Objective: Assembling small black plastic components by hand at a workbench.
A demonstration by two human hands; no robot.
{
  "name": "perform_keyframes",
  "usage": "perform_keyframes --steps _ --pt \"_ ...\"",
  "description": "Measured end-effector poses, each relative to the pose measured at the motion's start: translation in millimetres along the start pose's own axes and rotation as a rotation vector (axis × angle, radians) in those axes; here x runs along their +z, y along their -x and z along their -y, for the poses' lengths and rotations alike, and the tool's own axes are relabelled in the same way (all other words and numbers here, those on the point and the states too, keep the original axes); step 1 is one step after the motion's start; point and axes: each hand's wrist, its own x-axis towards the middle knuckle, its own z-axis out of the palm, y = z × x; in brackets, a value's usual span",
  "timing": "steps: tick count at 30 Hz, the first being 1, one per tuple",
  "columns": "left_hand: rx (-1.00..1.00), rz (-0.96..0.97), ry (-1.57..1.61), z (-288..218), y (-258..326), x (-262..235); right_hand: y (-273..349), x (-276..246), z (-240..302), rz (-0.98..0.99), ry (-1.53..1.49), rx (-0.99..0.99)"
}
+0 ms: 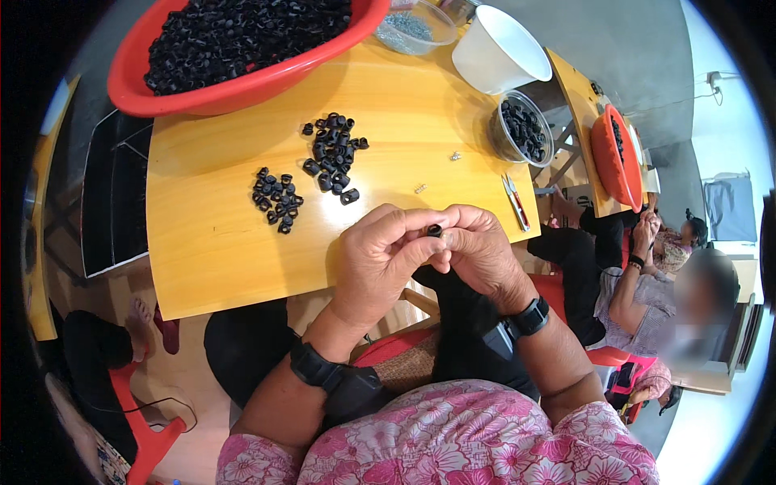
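Note:
Above the table's near edge, my left hand (378, 252) and my right hand (483, 252) meet, fingers closed in a pinch. Between their fingertips is a small black plastic cord lock piece (435, 230), its round open end facing up. The fingers cover most of it. Beyond my hands lies a loose pile of black barrel-shaped pieces (333, 155). A second pile of smaller black pieces (276, 198) sits to its left. A few tiny metal springs (420, 188) rest just past my fingers, with another little cluster of springs (456, 156) farther back.
Around the yellow table (218, 275) are a red basin (242, 95) heaped with black pieces, a clear bowl of springs (408, 28), a white bucket (493, 52) and a clear tub (524, 129). Thread snips (515, 202) lie at right. Another person (643, 303) sits beyond.

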Motion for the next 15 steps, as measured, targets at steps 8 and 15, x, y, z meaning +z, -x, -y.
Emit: perform_keyframes --steps 8,15 --pt "0.052 0.002 -0.177 4.4 2.7 -3.2 -12.0 -6.4 4.3 -0.419 0.677 -0.240" --pt "-0.053 -0.033 -0.148 3.1 2.9 -2.9 -34.5 -4.7 4.0 -0.261 1.282 -0.636"
